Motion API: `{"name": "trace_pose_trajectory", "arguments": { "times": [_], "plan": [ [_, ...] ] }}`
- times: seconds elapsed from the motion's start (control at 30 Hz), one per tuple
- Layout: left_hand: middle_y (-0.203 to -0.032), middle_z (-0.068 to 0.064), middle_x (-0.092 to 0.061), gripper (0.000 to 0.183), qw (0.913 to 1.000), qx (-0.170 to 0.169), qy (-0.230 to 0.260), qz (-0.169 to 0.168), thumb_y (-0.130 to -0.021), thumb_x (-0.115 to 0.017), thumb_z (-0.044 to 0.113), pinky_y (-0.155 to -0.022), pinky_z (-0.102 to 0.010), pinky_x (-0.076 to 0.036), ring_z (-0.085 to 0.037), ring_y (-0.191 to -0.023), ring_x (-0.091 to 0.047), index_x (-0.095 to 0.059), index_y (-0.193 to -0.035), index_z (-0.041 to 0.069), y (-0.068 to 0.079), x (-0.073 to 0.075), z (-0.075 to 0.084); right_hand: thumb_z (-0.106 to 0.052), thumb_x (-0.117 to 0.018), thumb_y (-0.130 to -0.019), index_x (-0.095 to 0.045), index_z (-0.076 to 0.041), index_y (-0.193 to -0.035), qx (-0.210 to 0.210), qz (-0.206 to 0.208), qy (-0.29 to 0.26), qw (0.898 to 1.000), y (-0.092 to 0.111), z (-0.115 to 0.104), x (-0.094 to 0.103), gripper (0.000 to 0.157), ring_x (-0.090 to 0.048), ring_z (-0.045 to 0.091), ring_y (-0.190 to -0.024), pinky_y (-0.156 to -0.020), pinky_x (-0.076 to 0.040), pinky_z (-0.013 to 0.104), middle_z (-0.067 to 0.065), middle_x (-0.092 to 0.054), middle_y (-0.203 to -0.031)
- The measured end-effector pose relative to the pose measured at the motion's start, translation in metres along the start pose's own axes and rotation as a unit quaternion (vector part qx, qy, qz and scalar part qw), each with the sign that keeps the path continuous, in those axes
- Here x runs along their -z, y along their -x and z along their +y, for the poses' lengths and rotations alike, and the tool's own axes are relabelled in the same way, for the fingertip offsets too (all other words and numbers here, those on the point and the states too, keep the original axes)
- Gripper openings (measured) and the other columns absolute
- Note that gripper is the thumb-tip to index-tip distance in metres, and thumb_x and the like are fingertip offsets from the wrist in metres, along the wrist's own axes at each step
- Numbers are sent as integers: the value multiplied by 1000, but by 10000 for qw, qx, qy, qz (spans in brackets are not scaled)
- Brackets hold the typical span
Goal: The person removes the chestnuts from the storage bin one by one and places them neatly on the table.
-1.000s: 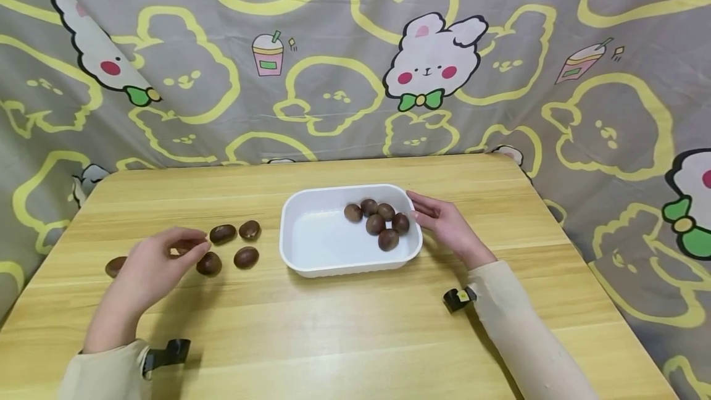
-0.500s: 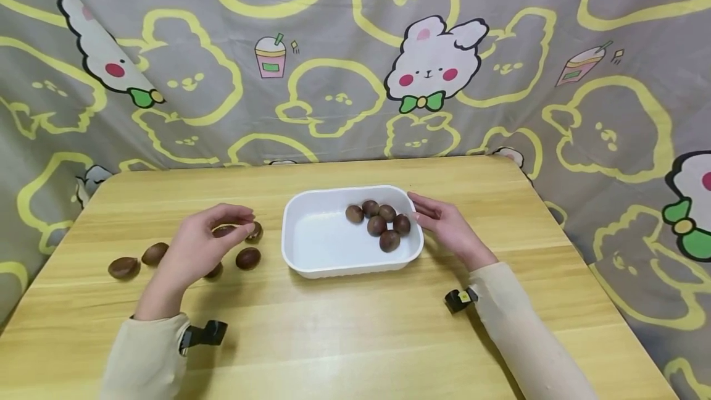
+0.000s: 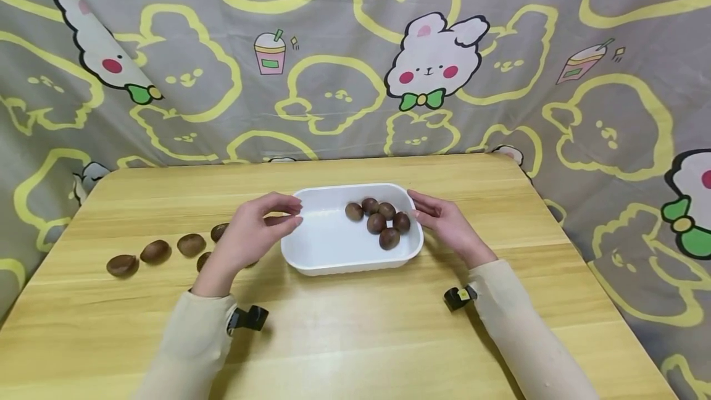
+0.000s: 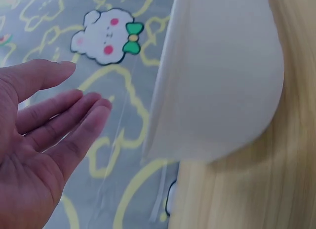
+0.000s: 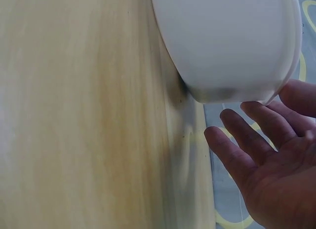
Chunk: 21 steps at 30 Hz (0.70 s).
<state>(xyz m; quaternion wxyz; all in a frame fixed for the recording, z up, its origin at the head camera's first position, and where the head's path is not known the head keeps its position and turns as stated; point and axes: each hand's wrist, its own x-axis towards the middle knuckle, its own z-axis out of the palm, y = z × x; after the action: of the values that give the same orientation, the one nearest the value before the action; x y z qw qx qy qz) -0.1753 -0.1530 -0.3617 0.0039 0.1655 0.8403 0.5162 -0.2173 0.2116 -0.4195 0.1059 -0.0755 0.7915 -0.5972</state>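
Observation:
A white plastic tub (image 3: 328, 242) stands on the table with several brown chestnuts (image 3: 376, 223) gathered at its right end. My left hand (image 3: 258, 230) hovers at the tub's left rim, thumb and fingers apart; in the left wrist view its palm (image 4: 44, 125) holds nothing and a gap separates it from the tub's outer wall (image 4: 222, 81). My right hand (image 3: 450, 227) rests against the tub's right end, thumb at the rim; in the right wrist view its spread fingers (image 5: 242, 140) look fairly straight.
More chestnuts (image 3: 155, 252) lie on the wooden table (image 3: 355, 332) left of the tub, some partly hidden by my left hand and wrist. A grey patterned cloth (image 3: 333, 36) hangs behind the table's far edge. Each wrist wears a small black camera (image 3: 250, 318).
My left hand has travelled right, from above the loose chestnuts to the tub's left rim, uncovering chestnuts on the left. The right hand and the tub have stayed put.

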Motion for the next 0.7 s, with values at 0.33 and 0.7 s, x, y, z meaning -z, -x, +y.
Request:
{"name": "trace_pose_trajectory", "arguments": {
  "times": [0.33,0.7],
  "plan": [
    [-112,-11,-65,27,9993,-332,-68,-180,-89,-73,7,-91,-34,-52,-27,-105,-64,-68,-113,-1,-24,-51,9,-10,-60,-99,-46,-6,-146,-7,4,-17,10000,1,1,1,49,-45,26,-132,-104,-40,36,13,-47,-145],
    [-113,-17,-63,36,9967,-433,-519,-453,-86,-76,8,-91,-37,-51,-34,-104,-63,-64,-117,-6,-43,-106,18,-12,-60,-99,-46,-6,-146,13,-30,-87,10000,0,1,1,50,-45,26,-132,-104,-39,36,12,-47,-145]
  ]
}}
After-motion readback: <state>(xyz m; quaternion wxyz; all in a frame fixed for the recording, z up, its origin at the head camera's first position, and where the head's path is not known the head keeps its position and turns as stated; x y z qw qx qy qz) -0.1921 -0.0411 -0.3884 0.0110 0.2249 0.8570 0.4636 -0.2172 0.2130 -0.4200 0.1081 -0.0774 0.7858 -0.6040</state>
